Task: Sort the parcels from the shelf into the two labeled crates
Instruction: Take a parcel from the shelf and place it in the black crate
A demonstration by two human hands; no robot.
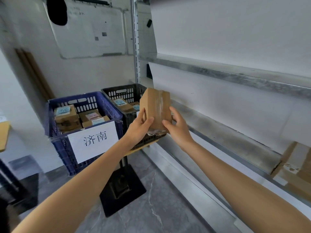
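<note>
Head view: left hand (140, 126) and right hand (176, 126) both grip a taped cardboard parcel (155, 109) upright, in the air over the black crate's (123, 93) near corner. Blue crate (87, 125), labelled 济南, sits just left; both hold parcels. Another box (296, 167) lies on the shelf (235, 132).
</note>
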